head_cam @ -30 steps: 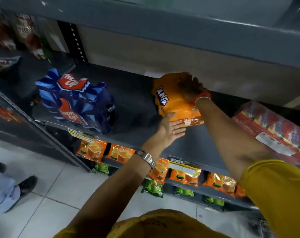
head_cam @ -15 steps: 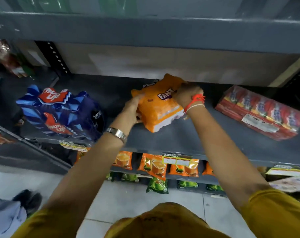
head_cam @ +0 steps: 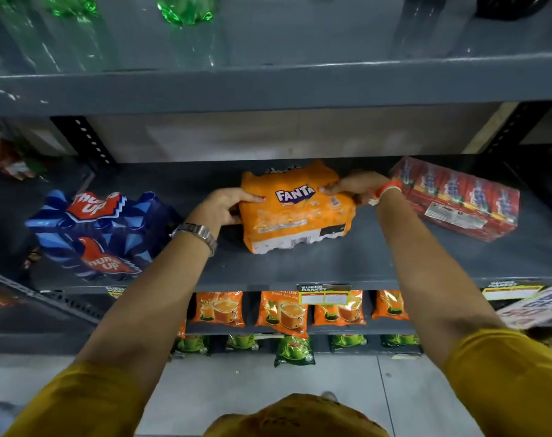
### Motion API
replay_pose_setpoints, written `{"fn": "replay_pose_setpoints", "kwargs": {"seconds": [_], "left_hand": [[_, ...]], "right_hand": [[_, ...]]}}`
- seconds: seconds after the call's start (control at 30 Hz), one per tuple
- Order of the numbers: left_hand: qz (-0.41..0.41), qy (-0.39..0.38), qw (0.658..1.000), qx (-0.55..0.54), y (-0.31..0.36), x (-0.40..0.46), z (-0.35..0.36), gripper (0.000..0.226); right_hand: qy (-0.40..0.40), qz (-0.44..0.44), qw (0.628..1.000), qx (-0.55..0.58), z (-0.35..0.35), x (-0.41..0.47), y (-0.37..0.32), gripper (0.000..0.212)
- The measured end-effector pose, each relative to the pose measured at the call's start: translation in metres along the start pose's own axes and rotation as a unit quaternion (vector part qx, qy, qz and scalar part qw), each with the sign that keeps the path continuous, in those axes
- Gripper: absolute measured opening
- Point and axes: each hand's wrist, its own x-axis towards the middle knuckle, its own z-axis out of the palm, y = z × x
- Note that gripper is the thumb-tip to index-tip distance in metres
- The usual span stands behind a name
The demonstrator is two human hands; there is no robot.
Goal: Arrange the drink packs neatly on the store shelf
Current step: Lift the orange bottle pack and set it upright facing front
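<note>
Two hands hold the orange Fanta pack (head_cam: 295, 212) on the grey shelf (head_cam: 300, 269). The left hand (head_cam: 227, 206) grips its left side and the right hand (head_cam: 352, 188) grips its top right corner. Left of the Fanta pack sits a blue pack (head_cam: 98, 234). Right of it lies a red pack (head_cam: 457, 197), tilted. To do this well, I think both hands should turn the Fanta pack straight and push it back slowly.
</note>
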Motion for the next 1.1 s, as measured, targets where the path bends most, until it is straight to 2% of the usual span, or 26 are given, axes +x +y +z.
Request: {"fn": "replay_pose_setpoints", "kwargs": {"seconds": [0.07,0.1,0.2,0.3,0.33,0.43,0.53,0.63,0.67,0.77,0.8,0.87,0.93,1.0,1.1], "left_hand": [[0.011,-0.01,1.0,0.02,0.0,-0.001,0.0,0.053],[0.023,-0.016,0.999,0.038,-0.001,-0.002,0.0,0.052],[0.092,-0.022,0.991,0.09,-0.007,-0.003,0.0,0.055],[0.194,-0.013,0.976,0.102,-0.024,-0.005,-0.001,0.069],[0.235,0.004,0.966,0.111,-0.03,-0.006,0.001,0.073],[0.323,0.071,0.933,0.143,-0.055,-0.006,0.008,0.08],[0.344,0.102,0.926,0.119,-0.077,-0.002,0.012,0.081],[0.355,0.103,0.926,0.079,-0.086,0.0,0.016,0.08],[0.367,0.126,0.918,0.077,-0.09,-0.003,0.02,0.078],[0.428,0.292,0.85,0.09,-0.118,-0.023,0.045,0.06],[0.444,0.311,0.836,0.082,-0.129,-0.033,0.057,0.054],[0.46,0.238,0.849,0.102,-0.146,-0.052,0.086,0.06],[0.435,0.156,0.873,0.155,-0.154,-0.057,0.11,0.09],[0.396,0.126,0.889,0.193,-0.15,-0.053,0.125,0.118],[0.337,0.111,0.9,0.252,-0.136,-0.047,0.128,0.132]], "right_hand": [[-0.034,0.013,0.995,-0.094,0.047,-0.141,-0.052,0.05],[-0.02,0.0,0.995,-0.1,0.059,-0.173,-0.062,0.052],[0.03,-0.084,0.992,-0.093,0.063,-0.201,-0.043,0.07],[0.1,-0.152,0.983,-0.035,0.069,-0.212,-0.012,0.07],[0.123,-0.173,0.977,-0.031,0.073,-0.217,-0.003,0.077],[0.175,-0.202,0.959,-0.093,0.082,-0.218,0.021,0.093],[0.182,-0.225,0.946,-0.144,0.091,-0.221,0.035,0.084],[0.14,-0.232,0.96,-0.075,0.088,-0.223,0.034,0.074],[0.126,-0.224,0.966,-0.031,0.085,-0.224,0.031,0.074],[0.13,-0.205,0.96,0.139,0.071,-0.229,0.013,0.079],[0.132,-0.205,0.955,0.168,0.066,-0.229,0.005,0.077],[0.12,-0.2,0.961,0.149,0.062,-0.224,-0.01,0.064],[0.093,-0.178,0.975,0.094,0.063,-0.217,-0.016,0.054],[0.086,-0.177,0.979,0.058,0.063,-0.213,-0.014,0.045],[0.109,-0.193,0.973,0.058,0.054,-0.202,-0.008,0.023]]}}
